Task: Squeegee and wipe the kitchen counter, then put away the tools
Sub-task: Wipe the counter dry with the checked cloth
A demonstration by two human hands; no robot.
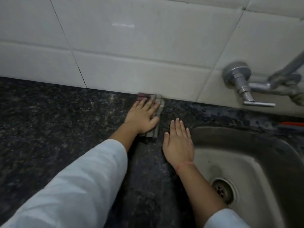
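Note:
A folded striped cloth in grey and dull red lies on the dark speckled granite counter, up against the base of the tiled wall. My left hand presses flat on the cloth, fingers spread toward the wall, covering most of it. My right hand rests flat on the bare counter just right of the cloth, at the sink's left rim, holding nothing. No squeegee shows in view.
A steel sink with a round drain fills the lower right. A metal tap juts from the white tiled wall above it. An orange item lies behind the sink at the right edge.

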